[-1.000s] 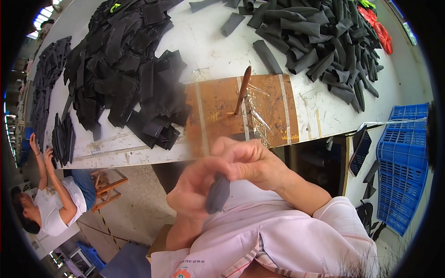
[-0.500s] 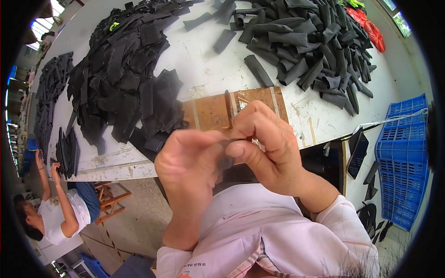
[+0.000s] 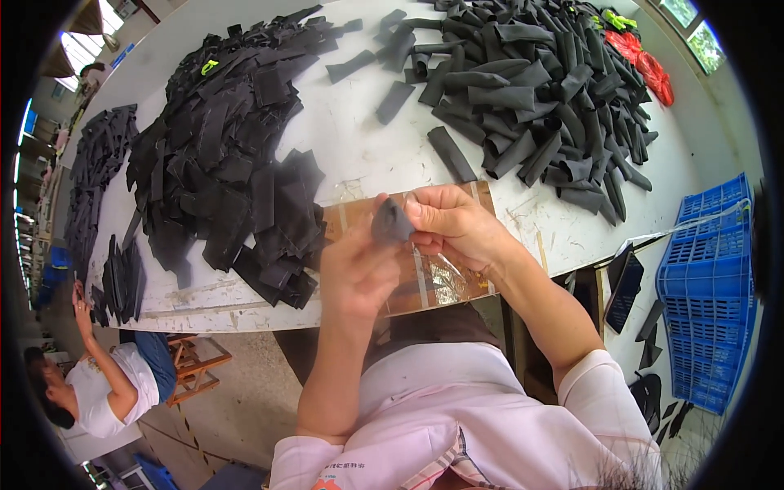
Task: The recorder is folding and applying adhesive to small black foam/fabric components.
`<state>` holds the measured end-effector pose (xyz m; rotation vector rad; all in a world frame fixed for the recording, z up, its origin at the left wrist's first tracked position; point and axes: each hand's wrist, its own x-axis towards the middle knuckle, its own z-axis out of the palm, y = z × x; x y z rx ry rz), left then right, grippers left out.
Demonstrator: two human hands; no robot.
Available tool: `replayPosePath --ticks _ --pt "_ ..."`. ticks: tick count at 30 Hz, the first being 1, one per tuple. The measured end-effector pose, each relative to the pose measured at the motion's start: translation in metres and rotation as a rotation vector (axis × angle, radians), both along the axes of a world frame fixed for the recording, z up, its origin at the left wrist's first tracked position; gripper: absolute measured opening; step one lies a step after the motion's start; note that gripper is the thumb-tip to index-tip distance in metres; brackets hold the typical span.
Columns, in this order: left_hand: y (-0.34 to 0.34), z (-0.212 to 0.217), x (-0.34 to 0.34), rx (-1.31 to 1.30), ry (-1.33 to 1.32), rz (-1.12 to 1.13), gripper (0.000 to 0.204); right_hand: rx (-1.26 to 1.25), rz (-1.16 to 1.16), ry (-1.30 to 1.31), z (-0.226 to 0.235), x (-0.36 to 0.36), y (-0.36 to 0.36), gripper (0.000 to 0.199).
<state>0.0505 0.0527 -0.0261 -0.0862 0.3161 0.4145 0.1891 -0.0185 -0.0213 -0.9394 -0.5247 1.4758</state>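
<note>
A small dark grey fabric piece (image 3: pixel 393 222) is held between my two hands above a brown board (image 3: pixel 469 286) at the table's near edge. My right hand (image 3: pixel 453 224) pinches its right side between thumb and fingers. My left hand (image 3: pixel 359 265), blurred by motion, is closed around its left side, with its fingers partly hidden. Left of my hands lies a large heap of flat black fabric pieces (image 3: pixel 220 163). Beyond my right hand is a pile of dark grey fabric tubes (image 3: pixel 523 98), with a single tube (image 3: pixel 451 154) lying nearest the board.
Blue plastic crates (image 3: pixel 706 286) stand on the right, near a dark flat device (image 3: pixel 625 290). A red plastic bag (image 3: pixel 649 69) lies behind the tubes. At the left, a person (image 3: pixel 114 380) sits by a wooden stool (image 3: pixel 196 363) near more black strips (image 3: pixel 122 278).
Both hands have moved away from my body, over the board. The fabric piece, mostly covered before, now shows between them. The person at the left has shifted their arms.
</note>
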Motion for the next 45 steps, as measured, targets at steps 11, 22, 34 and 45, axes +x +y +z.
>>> replayPosePath --ticks 11,22,34,45 --pt "0.015 -0.032 -0.018 0.238 -0.144 -0.111 0.028 0.007 0.18 -0.029 -0.008 0.006 0.011 0.03" --pt "-0.005 0.033 0.001 1.607 0.486 0.478 0.016 0.533 -0.278 -1.178 0.024 0.009 -0.004 0.037" --pt "-0.006 0.024 0.005 1.223 0.404 0.369 0.02 0.415 -0.02 -1.677 0.013 0.005 -0.009 0.024" --pt "-0.004 0.039 0.02 1.68 0.703 0.143 0.011 0.434 -0.037 -1.401 -0.018 0.008 -0.006 0.018"
